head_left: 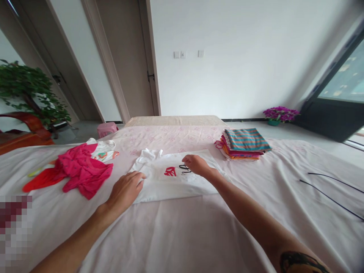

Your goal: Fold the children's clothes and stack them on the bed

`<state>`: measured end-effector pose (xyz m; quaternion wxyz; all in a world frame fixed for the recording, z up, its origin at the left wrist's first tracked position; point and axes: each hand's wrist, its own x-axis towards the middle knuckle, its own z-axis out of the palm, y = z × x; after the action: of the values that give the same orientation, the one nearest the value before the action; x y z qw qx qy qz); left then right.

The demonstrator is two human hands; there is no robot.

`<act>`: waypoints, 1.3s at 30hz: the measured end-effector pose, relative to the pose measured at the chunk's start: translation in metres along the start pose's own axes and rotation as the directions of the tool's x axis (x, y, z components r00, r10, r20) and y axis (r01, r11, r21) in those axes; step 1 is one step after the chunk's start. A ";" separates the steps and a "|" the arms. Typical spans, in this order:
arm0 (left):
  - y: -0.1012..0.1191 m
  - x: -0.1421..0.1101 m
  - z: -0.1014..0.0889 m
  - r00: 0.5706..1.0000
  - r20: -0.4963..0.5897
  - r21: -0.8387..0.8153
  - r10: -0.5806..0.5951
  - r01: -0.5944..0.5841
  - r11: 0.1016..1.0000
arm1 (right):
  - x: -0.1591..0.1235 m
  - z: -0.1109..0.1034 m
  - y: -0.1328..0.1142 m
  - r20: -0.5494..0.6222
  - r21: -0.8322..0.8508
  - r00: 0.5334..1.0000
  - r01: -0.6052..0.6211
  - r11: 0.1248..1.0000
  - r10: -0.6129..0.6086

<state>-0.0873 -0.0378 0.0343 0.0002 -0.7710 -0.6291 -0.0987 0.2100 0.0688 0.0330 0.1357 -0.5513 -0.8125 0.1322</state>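
A white T-shirt [159,189] with a red and black print lies spread sideways on the cloth-covered surface in front of me, its sleeve end bunched at the left. My left hand [127,187] rests at the shirt's near left edge, fingers stretched out and palm down. Over the printed part, my right hand [197,165] is closed with its fingers curled in. Whether any fabric is pinched in it is hidden. Left of the shirt lies a loose heap of clothes: a pink garment [82,170], a red-orange piece [44,182] and a white patterned one [104,149].
A stack of folded clothes [247,144], topped by a striped piece, stands at the right. The pale bedsheet [284,178] has creases, and dark cords [330,195] lie on it. Beyond are a pink stool [107,129], purple flowers [280,113] and a wooden chair [28,129].
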 end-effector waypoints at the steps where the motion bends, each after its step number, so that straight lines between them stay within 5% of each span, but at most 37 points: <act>1: 0.009 0.010 0.005 1.000 0.002 -0.069 0.030 -0.030 0.997 | -0.008 -0.006 0.012 0.000 -0.029 1.000 -0.024 0.999 0.024; 6: 0.035 0.040 0.043 0.995 -0.021 -0.130 0.102 -0.104 0.986 | -0.051 -0.028 0.061 0.001 -0.198 0.997 -0.078 0.977 0.080; 12: 0.033 0.033 0.074 0.998 -0.029 0.086 -0.056 0.058 0.995 | -0.082 -0.043 0.096 0.016 -0.300 0.999 -0.028 0.954 0.035; 24: 0.023 0.036 0.076 0.962 -0.022 0.096 -0.270 0.271 0.958 | -0.080 -0.024 0.111 -0.092 -0.287 0.993 -0.101 0.953 0.078; 27: 0.018 0.040 0.066 0.939 -0.143 0.091 -0.312 0.326 0.941 | -0.081 -0.028 0.107 -0.152 -0.359 0.988 -0.075 0.930 0.022; 30: 0.024 0.044 0.060 0.945 -0.287 0.124 -0.155 0.197 0.973 | -0.082 -0.024 0.083 -0.180 -0.354 0.979 0.028 0.935 -0.098; 34: 0.036 0.045 0.069 0.986 -0.102 0.039 0.135 -0.132 0.990 | -0.086 -0.001 0.046 -0.028 -0.238 0.952 0.290 0.927 -0.305; 39: 0.031 0.046 0.079 0.994 0.020 -0.032 0.107 -0.106 0.994 | -0.087 0.020 0.056 0.133 -0.174 0.912 0.406 0.897 -0.387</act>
<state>-0.0364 0.0101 -0.0318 -0.0133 -0.8045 -0.5854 -0.0997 0.2816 0.0065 -0.0129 0.0656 -0.3780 -0.9223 0.0466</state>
